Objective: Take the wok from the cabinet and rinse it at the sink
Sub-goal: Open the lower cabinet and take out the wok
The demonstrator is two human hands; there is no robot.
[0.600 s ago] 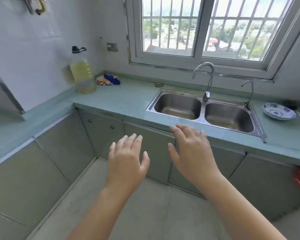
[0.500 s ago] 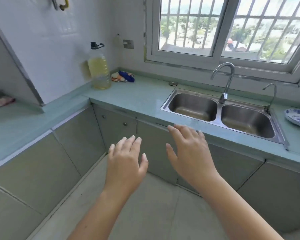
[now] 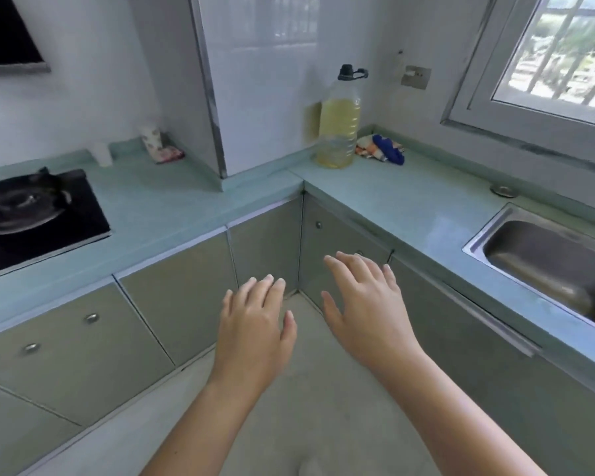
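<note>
While both are holding nothing, the left hand and right hand are hovering palm-down above the floor, with fingers straight and loosely spread. Just beyond the fingertips, the corner cabinet doors are standing closed. Farther off, the sink is sitting in the countertop at right and an oil bottle is standing upright by the wall; where the wok is cannot be told.

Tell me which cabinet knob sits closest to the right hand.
The knob peeking out just beyond the fingertips of the right hand. The corner knob sits farther back; the two stove-side knobs lie far left.
</note>
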